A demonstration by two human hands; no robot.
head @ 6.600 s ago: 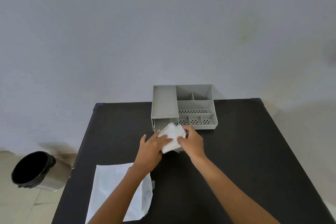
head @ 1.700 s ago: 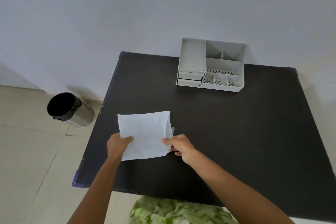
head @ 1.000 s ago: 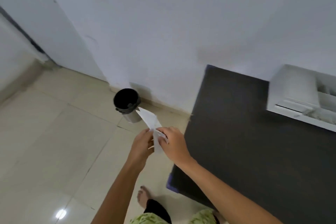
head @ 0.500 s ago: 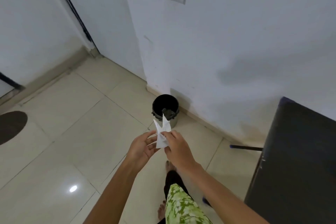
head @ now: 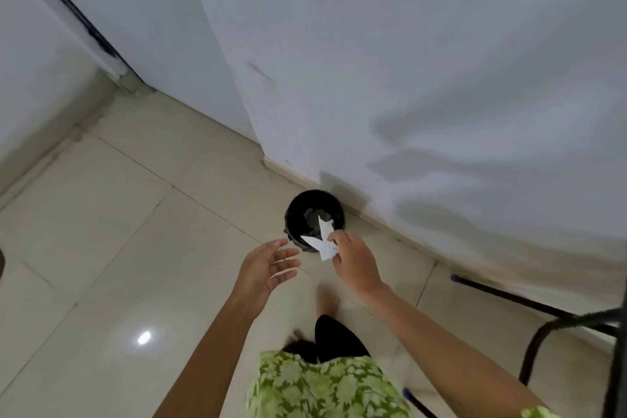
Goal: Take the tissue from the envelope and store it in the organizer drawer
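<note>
Envelope (head: 323,241) above bin (head: 314,219) — right hand (head: 354,261) on it, left hand (head: 268,270) beside.

A white crumpled envelope (head: 324,241) is seen against a black bin (head: 314,219); cream floor tiles (head: 101,231), pale grey wall (head: 407,95), green leaf-patterned garment (head: 322,387).

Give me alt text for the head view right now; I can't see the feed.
The right hand pinches a folded white envelope above an open black trash bin standing on the tiled floor by a white wall. The left hand hovers open and empty beside it.
</note>
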